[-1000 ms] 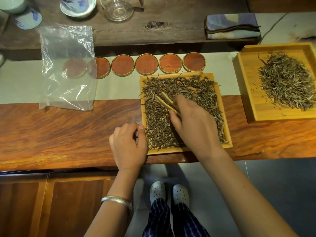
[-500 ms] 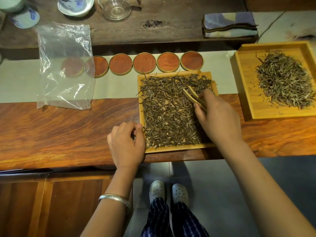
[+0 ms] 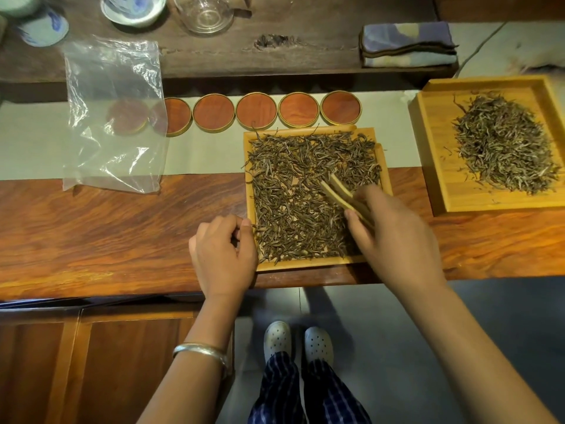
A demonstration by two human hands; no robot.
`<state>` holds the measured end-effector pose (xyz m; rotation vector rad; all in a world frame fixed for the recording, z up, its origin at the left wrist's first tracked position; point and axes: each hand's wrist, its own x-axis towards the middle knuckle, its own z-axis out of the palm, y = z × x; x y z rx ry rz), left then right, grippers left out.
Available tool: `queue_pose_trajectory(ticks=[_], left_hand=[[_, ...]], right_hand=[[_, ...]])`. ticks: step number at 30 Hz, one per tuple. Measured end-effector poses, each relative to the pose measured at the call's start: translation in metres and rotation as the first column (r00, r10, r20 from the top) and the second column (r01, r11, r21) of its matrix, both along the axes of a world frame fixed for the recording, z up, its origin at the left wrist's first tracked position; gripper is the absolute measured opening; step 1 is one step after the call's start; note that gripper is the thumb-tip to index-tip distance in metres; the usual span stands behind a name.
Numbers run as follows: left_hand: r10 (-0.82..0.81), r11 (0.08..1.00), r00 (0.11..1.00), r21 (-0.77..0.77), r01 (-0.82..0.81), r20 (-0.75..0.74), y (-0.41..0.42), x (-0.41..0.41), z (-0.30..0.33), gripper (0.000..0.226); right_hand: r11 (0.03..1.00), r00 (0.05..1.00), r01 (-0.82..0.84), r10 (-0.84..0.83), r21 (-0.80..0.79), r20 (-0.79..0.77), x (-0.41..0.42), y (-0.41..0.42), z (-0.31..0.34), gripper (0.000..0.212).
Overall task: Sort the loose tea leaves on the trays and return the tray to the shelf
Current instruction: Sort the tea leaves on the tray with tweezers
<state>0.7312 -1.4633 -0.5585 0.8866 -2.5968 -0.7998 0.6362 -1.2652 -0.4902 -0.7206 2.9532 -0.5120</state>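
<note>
Near tray (image 3: 315, 263) of tea leaves (image 3: 305, 194) sits at the bench (image 3: 122, 234) edge, easy reach. Left hand (image 3: 224, 255), loosely curled and holding nothing, presses the tray's left rim, probably steadying it. Right hand (image 3: 394, 234) is closed around bamboo tongs (image 3: 339, 191), tips in the leaves. Second tray (image 3: 434, 148) sits to its right.

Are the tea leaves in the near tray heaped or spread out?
Spread out. The leaves cover nearly the whole near tray in a thin layer, with bare wood showing between them.
</note>
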Motion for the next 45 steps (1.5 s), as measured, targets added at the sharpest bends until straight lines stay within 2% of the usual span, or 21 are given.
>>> queue_pose_trajectory(ticks=[5, 10, 14, 17, 29, 34, 39, 41, 45], left_hand=[[0.001, 1.0, 1.0, 0.003, -0.001, 0.009, 0.001, 0.0, 0.0, 0.024], [0.003, 1.0, 1.0, 0.009, -0.003, 0.013, 0.001, 0.0, 0.001, 0.026], [-0.003, 1.0, 1.0, 0.01, 0.002, 0.026, 0.0, 0.0, 0.002, 0.026], [-0.002, 1.0, 0.999, 0.016, 0.002, 0.032, 0.0, 0.001, 0.002, 0.027], [0.002, 1.0, 1.0, -0.003, -0.002, 0.007, -0.002, 0.002, -0.007, 0.032], [0.018, 1.0, 1.0, 0.015, -0.018, -0.006, -0.003, 0.0, -0.007, 0.024], [0.021, 0.997, 1.0, 0.069, -0.021, 0.002, -0.004, -0.003, 0.002, 0.014], [0.007, 0.996, 1.0, 0.083, -0.009, 0.023, -0.005, -0.004, 0.007, 0.014], [-0.02, 0.994, 0.996, 0.11, 0.011, 0.082, -0.007, -0.007, 0.015, 0.01]], right_hand=[[0.997, 0.995, -0.058, 0.054, 0.051, 0.083, 0.023, 0.001, -0.005, 0.018], [1.0, 0.999, -0.023, 0.023, -0.01, 0.038, 0.018, 0.006, -0.004, 0.018], [0.998, 0.999, 0.037, -0.037, 0.047, -0.004, 0.009, 0.022, -0.001, 0.018], [0.995, 1.0, 0.014, -0.015, 0.099, 0.007, 0.007, 0.025, -0.004, 0.021], [0.997, 0.999, -0.048, 0.047, 0.063, 0.019, 0.012, 0.017, -0.005, 0.02], [0.999, 0.999, -0.011, 0.01, -0.03, -0.036, 0.007, 0.018, 0.001, 0.023], [0.995, 0.997, 0.018, -0.011, -0.096, 0.074, -0.019, 0.022, 0.015, 0.02], [0.989, 0.993, -0.004, 0.022, -0.147, 0.12, -0.035, 0.016, 0.022, 0.021], [0.976, 0.984, -0.134, 0.152, -0.172, 0.096, -0.086, -0.01, 0.037, 0.02]])
